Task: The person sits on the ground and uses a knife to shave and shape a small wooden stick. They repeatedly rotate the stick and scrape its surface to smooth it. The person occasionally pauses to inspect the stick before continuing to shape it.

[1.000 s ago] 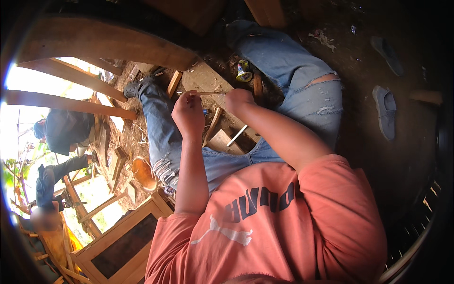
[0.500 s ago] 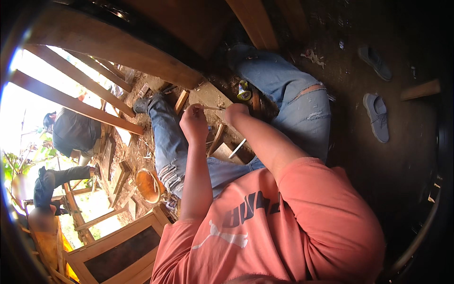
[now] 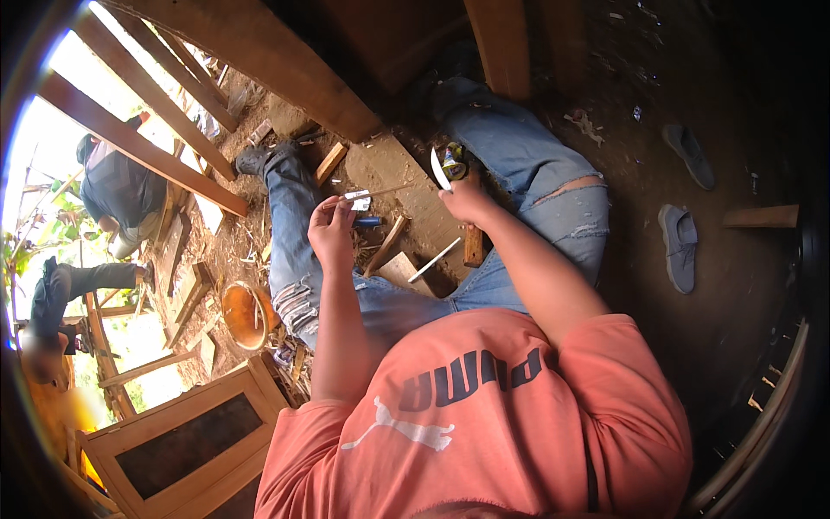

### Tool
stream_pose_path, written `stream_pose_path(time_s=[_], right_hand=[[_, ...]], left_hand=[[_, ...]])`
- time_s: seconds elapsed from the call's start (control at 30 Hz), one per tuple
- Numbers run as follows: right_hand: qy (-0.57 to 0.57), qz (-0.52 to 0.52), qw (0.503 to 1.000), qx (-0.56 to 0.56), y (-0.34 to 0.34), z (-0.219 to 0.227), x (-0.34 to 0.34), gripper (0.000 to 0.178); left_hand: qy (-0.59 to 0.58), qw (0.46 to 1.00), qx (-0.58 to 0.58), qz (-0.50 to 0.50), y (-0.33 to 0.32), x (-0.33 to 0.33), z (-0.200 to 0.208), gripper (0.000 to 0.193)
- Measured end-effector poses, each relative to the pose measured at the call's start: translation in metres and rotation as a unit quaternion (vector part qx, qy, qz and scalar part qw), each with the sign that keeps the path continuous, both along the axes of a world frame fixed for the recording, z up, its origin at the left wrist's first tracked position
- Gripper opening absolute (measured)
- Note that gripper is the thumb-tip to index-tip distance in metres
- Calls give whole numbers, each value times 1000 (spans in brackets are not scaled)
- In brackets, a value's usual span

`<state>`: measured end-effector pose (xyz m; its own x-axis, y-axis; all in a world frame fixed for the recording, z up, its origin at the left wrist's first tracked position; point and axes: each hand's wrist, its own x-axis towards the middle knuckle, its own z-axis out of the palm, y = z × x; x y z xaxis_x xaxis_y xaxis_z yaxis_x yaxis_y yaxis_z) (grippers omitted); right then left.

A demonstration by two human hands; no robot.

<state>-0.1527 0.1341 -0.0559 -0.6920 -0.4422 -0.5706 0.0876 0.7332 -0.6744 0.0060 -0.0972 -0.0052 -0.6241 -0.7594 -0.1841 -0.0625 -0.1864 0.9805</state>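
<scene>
My left hand (image 3: 332,232) is closed with fingertips pinched on a thin wooden stick (image 3: 380,192), which points right across the gap between my hands. My right hand (image 3: 468,202) wraps round a knife; its pale curved blade (image 3: 439,169) rises from the fist, apart from the stick, and the handle is hidden. Under the hands lies a board (image 3: 393,169) between my legs in torn jeans. A wooden piece like a tool handle (image 3: 473,246) sits just below my right hand. Close by are a white rod (image 3: 435,260), a blue cylinder (image 3: 369,221) and a yellow-and-black round item (image 3: 453,161).
Thick wooden beams (image 3: 294,69) cross above my feet. An orange bucket (image 3: 245,315) and a wooden frame with a dark panel (image 3: 186,432) stand left, among wood offcuts. Two other people (image 3: 125,186) are farther left. Grey shoes (image 3: 679,251) rest on the right.
My hands have drawn apart. The knife blade now shows upright, away from the stick, and my left hand has shifted slightly left and down with the stick.
</scene>
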Motion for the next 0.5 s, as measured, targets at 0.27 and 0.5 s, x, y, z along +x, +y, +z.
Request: stream_pose_path(time_s=[0.27, 0.5], right_hand=[[80, 10, 964, -255, -12, 42, -6, 29], [160, 21, 926, -340, -7, 80, -3, 20]], left_hand=[[59, 988, 140, 19, 6, 24, 30, 21], [116, 970, 210, 36, -2, 32, 33, 22]])
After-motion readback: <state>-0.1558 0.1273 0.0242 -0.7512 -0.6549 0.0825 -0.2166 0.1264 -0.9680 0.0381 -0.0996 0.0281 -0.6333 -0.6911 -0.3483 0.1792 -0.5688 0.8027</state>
